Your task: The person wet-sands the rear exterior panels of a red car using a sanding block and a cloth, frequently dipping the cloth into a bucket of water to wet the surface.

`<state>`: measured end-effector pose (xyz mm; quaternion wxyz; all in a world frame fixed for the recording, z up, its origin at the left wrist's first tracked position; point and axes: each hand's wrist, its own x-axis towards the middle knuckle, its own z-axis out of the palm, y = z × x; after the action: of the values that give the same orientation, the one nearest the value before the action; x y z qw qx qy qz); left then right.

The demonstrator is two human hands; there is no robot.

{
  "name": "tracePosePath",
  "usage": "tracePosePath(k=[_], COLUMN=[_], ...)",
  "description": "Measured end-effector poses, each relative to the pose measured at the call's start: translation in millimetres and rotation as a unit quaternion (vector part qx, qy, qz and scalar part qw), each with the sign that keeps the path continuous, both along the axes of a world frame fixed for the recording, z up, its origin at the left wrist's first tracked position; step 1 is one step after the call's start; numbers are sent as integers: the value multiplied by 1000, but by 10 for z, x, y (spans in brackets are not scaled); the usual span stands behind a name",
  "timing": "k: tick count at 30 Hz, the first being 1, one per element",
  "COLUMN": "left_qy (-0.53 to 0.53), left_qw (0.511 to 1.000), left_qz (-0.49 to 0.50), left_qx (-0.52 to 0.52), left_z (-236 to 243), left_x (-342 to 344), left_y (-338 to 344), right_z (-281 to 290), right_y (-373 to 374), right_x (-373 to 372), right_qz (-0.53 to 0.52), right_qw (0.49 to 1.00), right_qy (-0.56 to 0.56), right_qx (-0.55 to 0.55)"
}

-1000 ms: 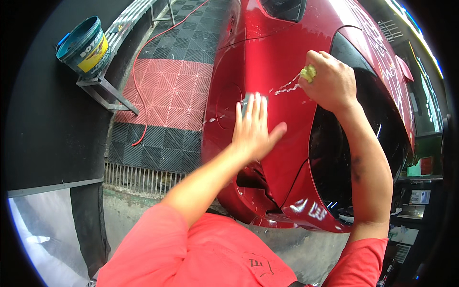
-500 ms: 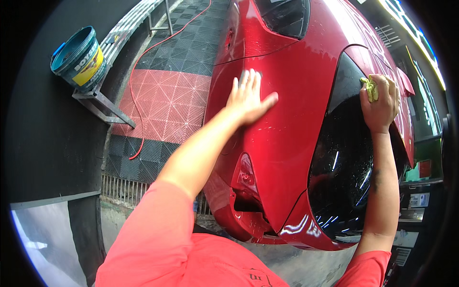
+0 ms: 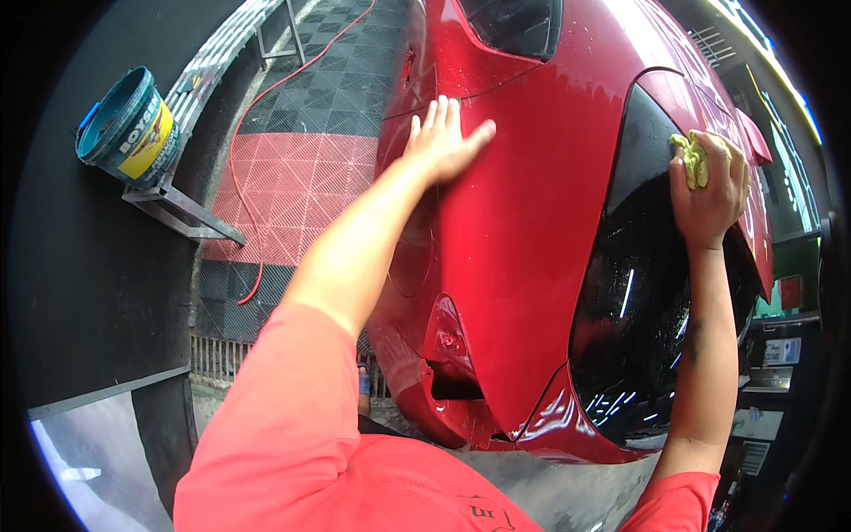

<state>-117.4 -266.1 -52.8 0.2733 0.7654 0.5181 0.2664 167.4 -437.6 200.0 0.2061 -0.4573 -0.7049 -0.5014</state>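
A wet red car (image 3: 523,257) fills the middle of the view, its rear end nearest me. My left hand (image 3: 441,142) lies open on the red side panel, fingers stretched forward and thumb spread to the right. In my right hand (image 3: 716,191) a crumpled yellow-green cloth (image 3: 694,158) is gripped, held at the far part of the dark rear window (image 3: 634,266). Water drops and light streaks show on that glass. Closest to me, a tail lamp (image 3: 448,332) sits above a dark opening in the rear corner of the body.
At the left a dark teal bucket (image 3: 133,133) stands on a metal bench (image 3: 199,75) by a black wall. A red hose (image 3: 235,151) runs over the black and red floor tiles (image 3: 288,191). A floor grate (image 3: 222,355) lies nearer me. Shelves with items (image 3: 776,363) stand right.
My left hand has slid slightly forward and left along the red panel. My right hand stays at the rear window with the cloth, and the whole view has shifted a little.
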Motion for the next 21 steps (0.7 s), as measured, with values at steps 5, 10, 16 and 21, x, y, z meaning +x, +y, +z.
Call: tracePosePath(k=[5,10,16,21], left_qy=[-9,61,-25,25], left_qw=[982,965,996,975], left_qz=[-101,-221,-77,-184], left_qx=[158,128,29,119], left_z=[-372,-110,48,-145], left_x=[-62,-408,82,-205], left_y=[-1438,-2242,-528,-3195], right_z=[-95,-90,-123,-108], right_y=[-126,-122,26,-133], right_x=[181,215,217,407], right_qz=[-27,-29,-29,-64], right_qw=[1000,999,999,997], right_qy=[-4,-10,-22,-29], right_qx=[0,17,23,10])
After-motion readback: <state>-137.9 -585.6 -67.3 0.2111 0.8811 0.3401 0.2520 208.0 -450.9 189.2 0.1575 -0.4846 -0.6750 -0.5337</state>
